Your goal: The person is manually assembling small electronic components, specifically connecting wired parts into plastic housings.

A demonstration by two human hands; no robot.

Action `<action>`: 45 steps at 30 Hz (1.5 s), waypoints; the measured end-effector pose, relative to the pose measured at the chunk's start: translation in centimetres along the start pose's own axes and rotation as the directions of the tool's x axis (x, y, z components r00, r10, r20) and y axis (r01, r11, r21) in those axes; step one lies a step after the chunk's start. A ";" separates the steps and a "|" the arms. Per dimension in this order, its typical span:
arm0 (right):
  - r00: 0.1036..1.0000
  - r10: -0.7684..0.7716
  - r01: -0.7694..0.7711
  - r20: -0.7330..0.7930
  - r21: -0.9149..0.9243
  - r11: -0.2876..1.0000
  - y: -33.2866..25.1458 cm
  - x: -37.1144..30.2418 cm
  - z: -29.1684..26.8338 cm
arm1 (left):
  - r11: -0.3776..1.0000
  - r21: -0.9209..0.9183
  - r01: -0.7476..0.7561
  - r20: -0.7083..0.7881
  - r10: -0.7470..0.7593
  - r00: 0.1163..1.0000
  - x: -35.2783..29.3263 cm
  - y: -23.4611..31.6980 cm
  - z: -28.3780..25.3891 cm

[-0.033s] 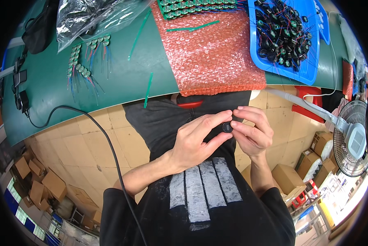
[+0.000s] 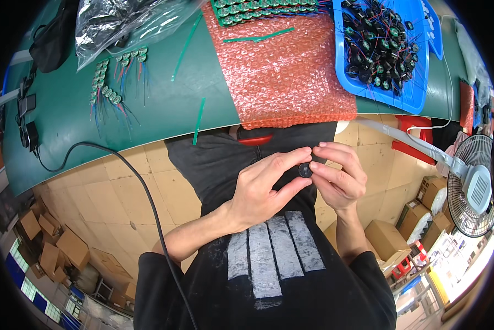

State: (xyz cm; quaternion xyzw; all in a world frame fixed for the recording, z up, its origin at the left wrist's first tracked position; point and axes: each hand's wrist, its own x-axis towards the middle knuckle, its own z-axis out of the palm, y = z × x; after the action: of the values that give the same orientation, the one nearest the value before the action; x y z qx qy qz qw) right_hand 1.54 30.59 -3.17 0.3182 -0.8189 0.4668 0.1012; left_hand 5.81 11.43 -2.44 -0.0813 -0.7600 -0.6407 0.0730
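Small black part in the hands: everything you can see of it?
The small black part shows a round, dark face with a small paler mark, turned toward the camera. It looks like plastic. It is held at the fingertips of the left hand and right hand, in front of the torso, off the green table. More black shows between the fingers; whether it's the same piece, I can't tell.

Left hand and right hand close together before the torso, fingertips pinching, bare forearms angled inward.
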 end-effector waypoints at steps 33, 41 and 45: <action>0.980 0.184 -0.196 0.079 0.183 0.963 0.1 1.2 -0.2 | 0.687 -0.564 0.459 0.199 -0.426 0.882 -0.5 0.3 0.5; 0.977 0.190 -0.202 0.100 0.137 0.970 -0.3 0.9 0.9 | 0.223 -0.818 0.529 0.318 -0.592 0.741 -0.1 -0.8 0.7; 0.993 0.098 -0.102 0.064 0.054 0.993 -0.1 0.8 1.6 | 0.159 -0.842 0.515 0.319 -0.623 0.714 -0.4 -1.2 1.0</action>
State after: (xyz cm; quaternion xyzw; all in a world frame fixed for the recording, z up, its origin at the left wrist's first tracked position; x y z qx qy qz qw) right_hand 1.21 28.90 -3.63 0.2936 -0.8228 0.4847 0.0433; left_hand 5.96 12.21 -3.86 0.2169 -0.2649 -0.9204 -0.1890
